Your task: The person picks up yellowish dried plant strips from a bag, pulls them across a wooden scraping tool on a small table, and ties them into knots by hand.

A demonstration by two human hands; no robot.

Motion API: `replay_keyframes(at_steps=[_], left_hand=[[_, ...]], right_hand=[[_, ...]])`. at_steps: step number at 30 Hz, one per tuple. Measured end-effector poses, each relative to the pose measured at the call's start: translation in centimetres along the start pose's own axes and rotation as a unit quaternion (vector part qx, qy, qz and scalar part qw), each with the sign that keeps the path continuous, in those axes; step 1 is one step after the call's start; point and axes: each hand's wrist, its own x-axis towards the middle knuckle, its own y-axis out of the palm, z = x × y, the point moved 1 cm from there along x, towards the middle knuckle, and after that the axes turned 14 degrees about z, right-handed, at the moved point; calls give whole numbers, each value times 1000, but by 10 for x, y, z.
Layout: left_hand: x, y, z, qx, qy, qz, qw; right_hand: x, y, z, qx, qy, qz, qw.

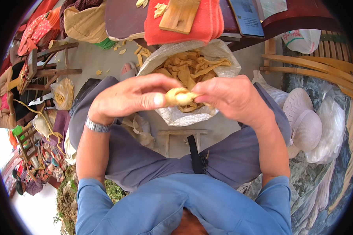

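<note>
Between my two hands, above a white woven sack (229, 58), is a small pale-yellow twisted strip (179, 96), wound into a knot-like roll. My left hand (131, 94), with a metal watch on its wrist, holds the roll's left end between thumb and curled fingers. The fingertips of my right hand (233, 96) pinch its other end. Just beyond and below the hands, the sack stands open, filled with yellow-brown strips (188, 64) of similar look. What exactly the strips are made of I cannot tell.
Ahead stands a dark red table (123, 17) bearing a red towel (155, 29), a wooden board (179, 15) and a phone (247, 17). A pale hat (302, 121) and a bamboo chair (313, 66) are at right. Wooden stools (53, 72) and bags crowd the left.
</note>
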Motion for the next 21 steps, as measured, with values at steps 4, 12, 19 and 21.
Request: replay_keyframes(at_steps=[4, 12, 19, 21], left_hand=[[24, -6, 5, -15, -66, 147, 987], [18, 10, 14, 37, -230, 121, 965], [9, 3, -3, 217, -213, 42, 952], [9, 4, -9, 230, -173, -1, 958]], right_hand=[[12, 5, 14, -146, -90, 11, 985], [-10, 12, 5, -144, -51, 42, 987], [-8, 3, 9, -109, 0, 36, 993], [-4, 5, 3, -104, -7, -22, 994]])
